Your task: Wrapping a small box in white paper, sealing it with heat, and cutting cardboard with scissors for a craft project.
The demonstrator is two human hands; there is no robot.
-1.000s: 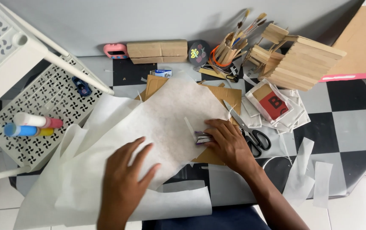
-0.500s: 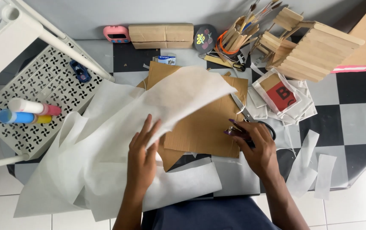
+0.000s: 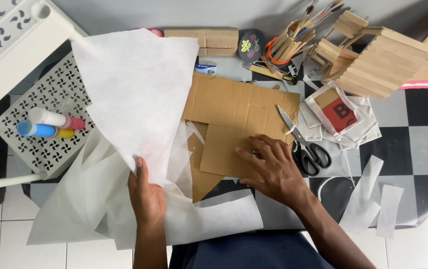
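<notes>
checkered tabletop: left hand pinches white sheet; right hand flat on cardboard.

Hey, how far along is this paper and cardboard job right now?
Done: the white paper sheet is lifted off, so the cardboard lies bare. In hand: the left hand holds the sheet up by its edge; the right hand presses flat on the cardboard. Left: the scissors lie beside the right hand, untouched, and paper strips lie loose.
</notes>
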